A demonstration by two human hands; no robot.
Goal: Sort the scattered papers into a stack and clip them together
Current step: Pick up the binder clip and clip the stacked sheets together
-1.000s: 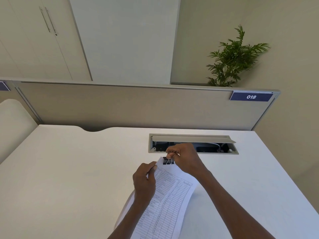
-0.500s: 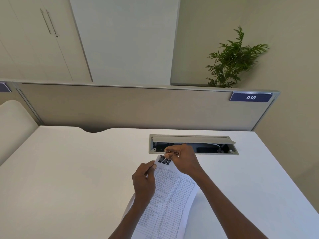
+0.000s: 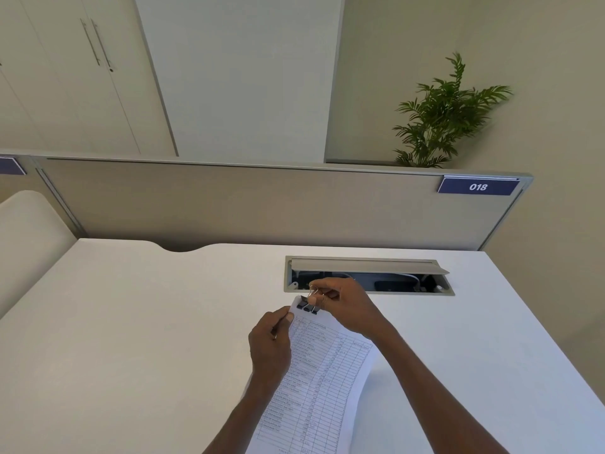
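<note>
Binder clip point(image 3: 307, 306) now seated on the top corner of the paper stack point(image 3: 319, 371), above the tabletop point(image 3: 137, 322) — right hand point(image 3: 347, 309) fingers pinch its wire handle, shifted leftward since before; left hand point(image 3: 270, 345) grips the stack edge. Clipping looks nearly finished.

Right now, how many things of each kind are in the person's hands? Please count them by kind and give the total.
Black binder clips on the top edge of the paper stack, at the right hand: 3
Paper stacks with a printed table, held by the left hand: 1 (sheets cannot be counted)
Total: 4
</note>
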